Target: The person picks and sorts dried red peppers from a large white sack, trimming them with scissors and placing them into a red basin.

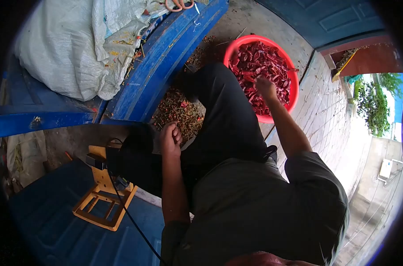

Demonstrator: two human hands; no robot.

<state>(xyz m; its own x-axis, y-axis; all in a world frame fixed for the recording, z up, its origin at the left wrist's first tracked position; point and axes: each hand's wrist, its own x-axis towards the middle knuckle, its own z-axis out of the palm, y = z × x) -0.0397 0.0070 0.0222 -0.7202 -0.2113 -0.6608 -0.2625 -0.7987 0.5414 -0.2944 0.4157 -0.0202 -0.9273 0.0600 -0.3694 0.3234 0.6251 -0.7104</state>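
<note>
My right hand is over a red plastic basin filled with dark red dried chilies. Its fingers are curled closed, and I cannot make out what, if anything, is in them. Beside my knee, my left hand hangs near a heap of dry stems and plant scraps on the floor. The left fingers are curled in as well; whatever they may hold is hidden.
A stuffed white woven sack rests on a blue metal surface at upper left, with orange-handled scissors at its top edge. A small wooden stand with a black cable is at lower left. A blue panelled door is at upper right.
</note>
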